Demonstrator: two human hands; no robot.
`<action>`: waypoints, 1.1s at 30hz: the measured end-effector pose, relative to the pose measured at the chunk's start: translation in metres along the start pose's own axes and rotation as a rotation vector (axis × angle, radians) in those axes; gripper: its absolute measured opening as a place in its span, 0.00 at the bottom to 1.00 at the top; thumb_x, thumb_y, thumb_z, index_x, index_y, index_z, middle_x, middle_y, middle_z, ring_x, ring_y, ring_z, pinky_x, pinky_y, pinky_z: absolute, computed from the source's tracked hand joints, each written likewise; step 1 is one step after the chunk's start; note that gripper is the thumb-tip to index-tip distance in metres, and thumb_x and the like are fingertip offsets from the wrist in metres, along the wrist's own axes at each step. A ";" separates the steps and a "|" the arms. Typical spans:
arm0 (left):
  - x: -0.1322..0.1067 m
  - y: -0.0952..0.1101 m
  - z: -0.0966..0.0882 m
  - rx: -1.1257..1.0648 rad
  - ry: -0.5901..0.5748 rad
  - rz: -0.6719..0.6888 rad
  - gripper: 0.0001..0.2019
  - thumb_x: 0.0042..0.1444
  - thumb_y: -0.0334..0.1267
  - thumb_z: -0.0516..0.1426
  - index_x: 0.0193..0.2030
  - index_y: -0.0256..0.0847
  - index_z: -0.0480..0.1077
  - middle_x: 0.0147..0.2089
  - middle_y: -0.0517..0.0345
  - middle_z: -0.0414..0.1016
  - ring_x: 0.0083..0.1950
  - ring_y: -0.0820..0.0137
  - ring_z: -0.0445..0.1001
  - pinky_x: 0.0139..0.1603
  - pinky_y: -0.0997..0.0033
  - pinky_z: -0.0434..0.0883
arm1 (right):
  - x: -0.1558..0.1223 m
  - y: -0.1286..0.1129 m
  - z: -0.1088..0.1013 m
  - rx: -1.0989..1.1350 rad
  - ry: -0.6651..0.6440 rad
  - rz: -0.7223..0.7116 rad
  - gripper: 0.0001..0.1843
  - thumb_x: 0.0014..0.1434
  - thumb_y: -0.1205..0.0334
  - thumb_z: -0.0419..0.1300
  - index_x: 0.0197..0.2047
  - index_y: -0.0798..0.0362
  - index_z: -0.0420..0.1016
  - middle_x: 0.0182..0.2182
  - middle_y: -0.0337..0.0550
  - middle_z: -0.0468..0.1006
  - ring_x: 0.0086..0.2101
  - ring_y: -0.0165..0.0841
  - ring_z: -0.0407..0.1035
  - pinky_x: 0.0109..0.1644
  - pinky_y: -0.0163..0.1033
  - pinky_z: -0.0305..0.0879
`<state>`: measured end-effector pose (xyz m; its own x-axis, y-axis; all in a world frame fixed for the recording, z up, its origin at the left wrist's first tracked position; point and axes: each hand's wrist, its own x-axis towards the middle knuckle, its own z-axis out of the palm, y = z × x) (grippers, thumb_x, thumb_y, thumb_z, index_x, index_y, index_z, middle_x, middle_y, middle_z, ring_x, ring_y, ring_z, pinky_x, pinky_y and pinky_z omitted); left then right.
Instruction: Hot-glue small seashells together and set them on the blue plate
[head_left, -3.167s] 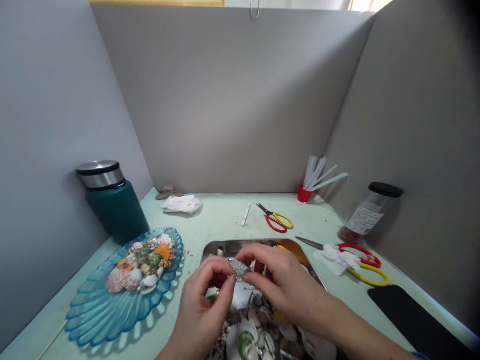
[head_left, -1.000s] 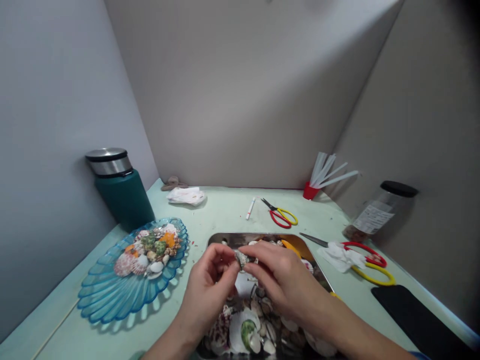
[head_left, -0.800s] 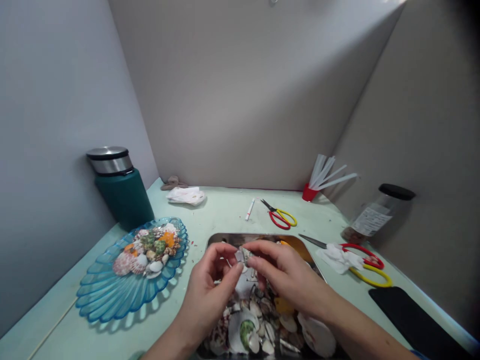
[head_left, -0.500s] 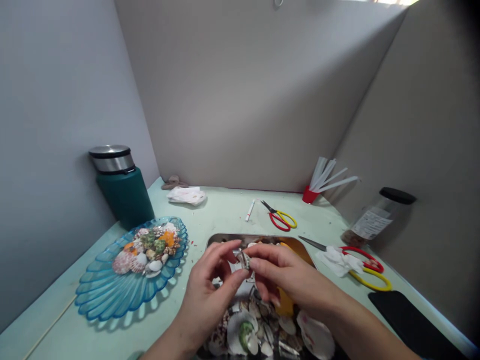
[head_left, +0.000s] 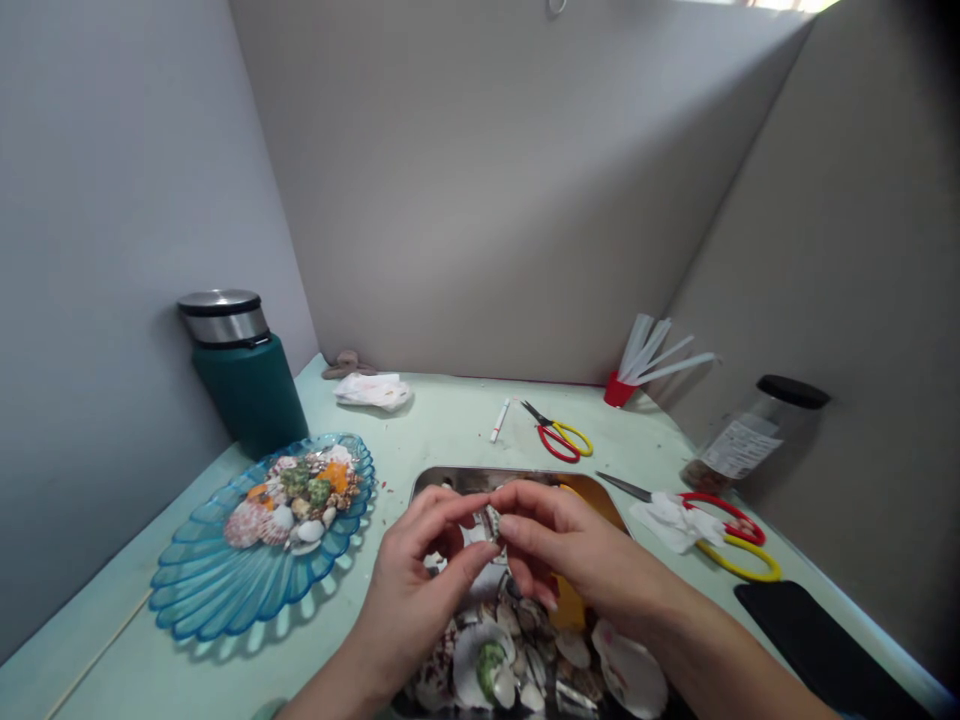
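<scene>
A small spiral seashell [head_left: 491,524] is held between the fingertips of both hands, above a metal tray [head_left: 450,478] of shells. My left hand [head_left: 427,560] touches its left side with thumb and index finger. From the right, my right hand [head_left: 559,540] pinches the same shell between thumb and fingers. Below them in the tray lie a large white shell [head_left: 466,665], a green shell [head_left: 491,672], a pale scallop-like shell [head_left: 631,670] and a yellow-orange object [head_left: 570,605], partly hidden by my right hand.
At left, a blue scalloped plate [head_left: 202,590] holds assorted shells, with a green bottle [head_left: 251,390] behind it. Scissors [head_left: 559,435], larger scissors [head_left: 739,555], crumpled tissue [head_left: 679,522], a clear jar [head_left: 742,445], a red cup of glue sticks [head_left: 619,390] and a black phone-like object [head_left: 817,640] stand around.
My left index finger has come down onto the top of the shell, closer to the right fingertips. The shell has turned slightly between the hands.
</scene>
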<state>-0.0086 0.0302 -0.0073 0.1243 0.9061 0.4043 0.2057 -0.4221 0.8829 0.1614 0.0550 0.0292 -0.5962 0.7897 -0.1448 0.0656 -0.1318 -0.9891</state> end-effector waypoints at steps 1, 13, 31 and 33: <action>0.000 0.000 0.000 0.000 0.003 -0.001 0.14 0.54 0.35 0.58 0.48 0.49 0.72 0.39 0.59 0.66 0.31 0.75 0.67 0.32 0.75 0.66 | 0.000 0.000 0.000 -0.003 0.000 -0.001 0.09 0.61 0.56 0.54 0.40 0.53 0.66 0.17 0.31 0.67 0.14 0.22 0.56 0.19 0.28 0.52; 0.000 -0.001 -0.001 -0.095 -0.026 -0.070 0.16 0.55 0.35 0.57 0.50 0.52 0.72 0.39 0.59 0.65 0.33 0.74 0.65 0.31 0.76 0.64 | -0.005 -0.009 0.005 -0.309 0.082 -0.087 0.05 0.62 0.66 0.51 0.38 0.54 0.69 0.18 0.32 0.65 0.19 0.24 0.58 0.22 0.28 0.54; 0.000 -0.003 -0.005 -0.058 -0.079 0.010 0.17 0.59 0.36 0.54 0.54 0.56 0.68 0.39 0.59 0.63 0.38 0.71 0.66 0.37 0.74 0.65 | 0.000 -0.003 0.004 -0.036 0.012 -0.085 0.06 0.60 0.61 0.55 0.35 0.55 0.68 0.21 0.32 0.69 0.15 0.19 0.58 0.18 0.25 0.53; 0.000 -0.003 -0.005 -0.063 -0.088 0.002 0.18 0.60 0.36 0.53 0.55 0.58 0.68 0.40 0.59 0.63 0.38 0.72 0.66 0.36 0.75 0.65 | 0.001 -0.002 0.005 -0.009 0.014 -0.088 0.06 0.60 0.61 0.55 0.36 0.55 0.68 0.25 0.33 0.71 0.16 0.19 0.60 0.18 0.25 0.54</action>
<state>-0.0139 0.0318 -0.0092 0.2099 0.8983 0.3860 0.1445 -0.4190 0.8964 0.1565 0.0527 0.0311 -0.5889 0.8061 -0.0579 0.0211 -0.0562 -0.9982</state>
